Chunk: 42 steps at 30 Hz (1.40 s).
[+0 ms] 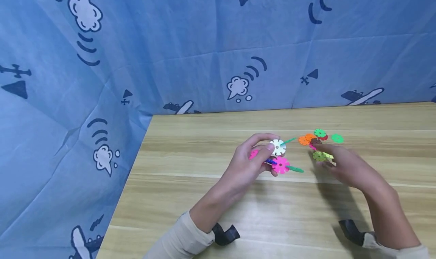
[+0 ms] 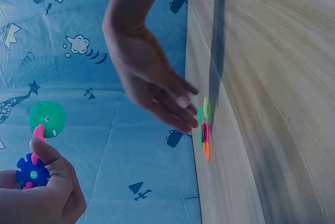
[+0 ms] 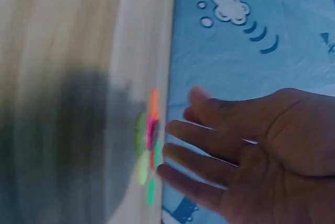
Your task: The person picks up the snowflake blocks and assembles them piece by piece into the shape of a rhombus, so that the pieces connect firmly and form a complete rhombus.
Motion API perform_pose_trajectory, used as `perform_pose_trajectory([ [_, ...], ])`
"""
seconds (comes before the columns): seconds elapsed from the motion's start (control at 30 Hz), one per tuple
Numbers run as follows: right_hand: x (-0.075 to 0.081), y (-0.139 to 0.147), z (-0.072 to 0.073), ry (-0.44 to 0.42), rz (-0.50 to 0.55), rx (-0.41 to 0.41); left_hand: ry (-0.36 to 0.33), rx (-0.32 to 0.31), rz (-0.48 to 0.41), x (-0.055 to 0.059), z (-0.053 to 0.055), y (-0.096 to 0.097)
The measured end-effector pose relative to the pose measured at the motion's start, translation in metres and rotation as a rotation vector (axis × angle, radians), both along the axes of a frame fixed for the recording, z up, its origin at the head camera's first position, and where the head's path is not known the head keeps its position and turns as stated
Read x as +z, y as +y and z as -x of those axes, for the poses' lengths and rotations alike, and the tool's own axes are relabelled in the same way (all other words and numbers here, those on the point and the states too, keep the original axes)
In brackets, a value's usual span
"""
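Note:
My left hand (image 1: 250,158) holds a joined group of notched plastic discs between thumb and fingers. A white disc (image 1: 278,147), a pink disc (image 1: 281,165) and edge-on green discs stick out past the fingertips. In the left wrist view, a green disc (image 2: 47,119) and a blue disc (image 2: 32,171) of this group show beside the thumb. Over a small pile of loose discs (image 1: 309,138) reaches my right hand (image 1: 351,166). Its fingers are extended and apart in the right wrist view, with nothing held. Close to its fingertips lies an olive-green disc (image 1: 318,156).
The loose discs lie on a wood-grain table (image 1: 190,149), orange, green, red, brown and yellow-green among them. A lone green disc (image 1: 337,138) sits right of the pile. Behind and to the left hangs a blue printed cloth (image 1: 184,55). Black straps (image 1: 226,235) hang at both wrists.

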State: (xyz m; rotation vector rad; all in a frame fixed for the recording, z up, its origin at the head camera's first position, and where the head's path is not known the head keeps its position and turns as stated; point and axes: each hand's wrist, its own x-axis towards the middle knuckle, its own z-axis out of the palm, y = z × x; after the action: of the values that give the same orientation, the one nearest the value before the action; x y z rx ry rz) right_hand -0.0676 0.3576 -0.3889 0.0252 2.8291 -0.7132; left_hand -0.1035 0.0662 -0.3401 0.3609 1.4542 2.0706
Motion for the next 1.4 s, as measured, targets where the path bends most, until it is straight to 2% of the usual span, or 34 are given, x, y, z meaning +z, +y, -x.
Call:
perform_pose_trajectory([
  [0.1, -0.007, 0.003, 0.000, -0.082, -0.063, 0.042, -0.022, -0.004, -0.011, 0.000, -0.001, 0.000],
  [0.17, -0.008, 0.002, 0.000, -0.088, -0.081, 0.052, -0.037, -0.005, -0.017, 0.001, -0.002, 0.000],
  [0.3, -0.009, -0.001, 0.001, -0.058, -0.083, 0.032, -0.052, -0.009, -0.022, 0.002, -0.003, -0.001],
  [0.47, -0.009, -0.003, 0.001, -0.030, -0.071, 0.037, -0.018, -0.036, -0.025, 0.002, -0.003, -0.002],
  [0.53, -0.010, -0.003, 0.003, -0.036, -0.068, 0.045, -0.010, -0.048, -0.032, 0.002, -0.003, -0.002],
  [0.77, -0.014, -0.006, 0.005, -0.100, -0.032, 0.049, -0.056, -0.048, -0.072, 0.001, -0.003, -0.001],
  [0.9, -0.014, -0.006, 0.003, -0.096, -0.060, 0.068, -0.063, -0.055, -0.078, 0.003, -0.004, -0.001],
  [1.0, -0.015, -0.006, 0.003, -0.083, -0.045, 0.062, -0.058, -0.084, -0.085, 0.005, -0.004, -0.002],
  [1.1, -0.015, -0.008, 0.004, -0.041, -0.005, 0.041, -0.052, -0.098, -0.084, 0.005, -0.005, -0.004],
  [1.23, -0.009, -0.011, 0.005, 0.073, 0.088, 0.011, -0.056, -0.098, -0.081, 0.005, -0.005, -0.003],
  [1.4, 0.000, -0.014, 0.002, 0.199, 0.300, -0.041, -0.070, -0.101, -0.066, 0.004, -0.005, -0.003],
])
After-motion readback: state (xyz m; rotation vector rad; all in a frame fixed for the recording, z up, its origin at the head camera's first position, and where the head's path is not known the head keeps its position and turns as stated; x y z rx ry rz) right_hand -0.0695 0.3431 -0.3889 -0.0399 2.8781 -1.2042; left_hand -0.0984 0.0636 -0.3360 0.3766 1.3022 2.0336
